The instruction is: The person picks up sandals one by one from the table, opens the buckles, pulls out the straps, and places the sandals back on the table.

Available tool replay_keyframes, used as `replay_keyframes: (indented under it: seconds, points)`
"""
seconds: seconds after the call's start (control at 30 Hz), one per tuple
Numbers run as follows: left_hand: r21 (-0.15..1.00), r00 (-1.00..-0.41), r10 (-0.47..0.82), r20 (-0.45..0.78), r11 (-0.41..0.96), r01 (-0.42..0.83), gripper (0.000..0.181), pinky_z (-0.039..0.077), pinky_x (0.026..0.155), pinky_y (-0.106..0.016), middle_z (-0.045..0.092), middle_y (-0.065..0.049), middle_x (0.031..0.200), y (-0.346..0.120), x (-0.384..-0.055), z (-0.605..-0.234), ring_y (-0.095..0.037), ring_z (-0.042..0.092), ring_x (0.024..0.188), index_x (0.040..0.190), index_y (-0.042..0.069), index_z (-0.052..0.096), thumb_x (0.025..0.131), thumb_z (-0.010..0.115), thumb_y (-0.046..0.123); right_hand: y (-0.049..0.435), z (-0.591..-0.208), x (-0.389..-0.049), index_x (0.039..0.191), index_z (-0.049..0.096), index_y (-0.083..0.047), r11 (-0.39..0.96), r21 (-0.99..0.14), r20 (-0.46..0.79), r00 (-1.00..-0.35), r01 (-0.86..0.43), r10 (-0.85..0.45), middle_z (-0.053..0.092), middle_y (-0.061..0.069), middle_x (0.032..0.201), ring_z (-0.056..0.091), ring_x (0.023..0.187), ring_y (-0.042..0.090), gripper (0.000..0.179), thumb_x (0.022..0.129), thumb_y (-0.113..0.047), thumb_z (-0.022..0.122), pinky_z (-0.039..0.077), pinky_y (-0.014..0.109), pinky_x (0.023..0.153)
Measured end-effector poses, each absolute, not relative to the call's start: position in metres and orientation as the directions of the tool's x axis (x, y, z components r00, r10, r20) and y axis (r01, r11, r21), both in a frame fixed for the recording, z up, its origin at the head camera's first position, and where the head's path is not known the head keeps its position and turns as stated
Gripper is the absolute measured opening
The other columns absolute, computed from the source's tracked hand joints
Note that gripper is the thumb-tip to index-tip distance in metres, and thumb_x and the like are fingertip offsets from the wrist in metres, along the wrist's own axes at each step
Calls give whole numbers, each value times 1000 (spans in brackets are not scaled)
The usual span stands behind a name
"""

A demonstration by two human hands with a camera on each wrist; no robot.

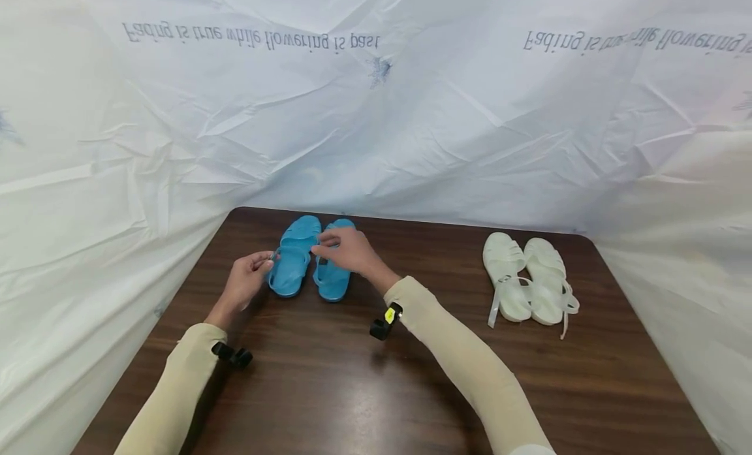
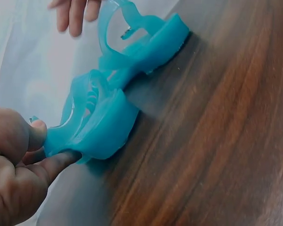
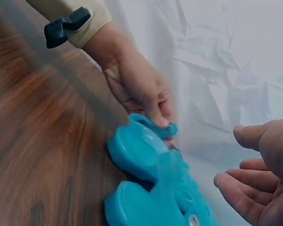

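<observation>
A pair of blue sandals lies side by side toward the far left of the table in the head view. My left hand [image 1: 245, 282] pinches the strap at the outer side of the left blue sandal [image 1: 288, 275], thumb on top and a finger beneath. The left wrist view shows that strap [image 2: 59, 139] between thumb and finger. Over the right blue sandal [image 1: 333, 283] is my right hand [image 1: 352, 251], covering part of its front straps. In the right wrist view the right hand [image 3: 264, 174] has its thumb and fingers apart, with nothing between them.
A pair of white sandals [image 1: 502, 269] with loose straps lies on the right part of the brown wooden table [image 1: 435, 370]. White printed sheeting [image 1: 376, 135] hangs behind the table and along both sides. Dark cameras [image 1: 382, 328] are strapped to both wrists.
</observation>
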State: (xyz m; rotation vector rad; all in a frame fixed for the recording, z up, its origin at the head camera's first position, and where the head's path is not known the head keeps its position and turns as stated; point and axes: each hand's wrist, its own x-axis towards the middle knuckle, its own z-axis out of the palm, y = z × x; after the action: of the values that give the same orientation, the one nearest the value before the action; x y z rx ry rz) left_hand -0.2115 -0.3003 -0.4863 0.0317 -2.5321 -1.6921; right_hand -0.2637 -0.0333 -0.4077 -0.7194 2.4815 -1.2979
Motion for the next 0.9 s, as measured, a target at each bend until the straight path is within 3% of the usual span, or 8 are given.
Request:
replay_keyframes:
  seconds: [0.23,0.43,0.67,0.77,0.9]
  points:
    - [916,-998,-41,44,400,24,38,40,112,-53,58,-27,140,-301,-213,-489,-38,51,136,140,-11,53,110,48,12,8,-401,-251,138,64,-15,472,-809,82,-862,-351,-500,70,2,128,66,118,17,45,100,-39,68,57,36,89]
    - [915,-1000,17,17,403,23,38,38,113,-54,56,-28,143,-299,-212,-489,-39,47,139,141,-12,51,110,46,10,45,-397,-235,133,68,-18,462,-823,118,-895,-331,-431,72,-2,124,67,112,16,44,97,-42,71,58,38,87]
    - [908,-1000,9,-17,419,-12,44,39,112,-56,51,-28,148,-296,-207,-486,-39,43,142,146,-10,46,112,42,17,94,-393,-218,131,69,-17,463,-809,185,-904,-363,-385,71,-2,124,68,111,14,42,96,-40,72,56,40,94]
    - [914,-999,-20,-31,403,-37,43,44,108,-52,49,-27,149,-292,-205,-486,-39,46,140,146,-8,47,112,42,17,118,-390,-212,131,69,-15,459,-801,231,-906,-384,-354,72,2,124,70,108,17,41,96,-35,74,57,41,91]
    - [929,-997,-60,-46,365,-65,41,51,100,-36,49,-26,150,-287,-203,-486,-36,50,137,146,-7,49,111,44,13,154,-389,-206,128,71,-9,451,-783,319,-899,-429,-301,74,10,120,73,99,20,38,94,-25,77,58,37,85]
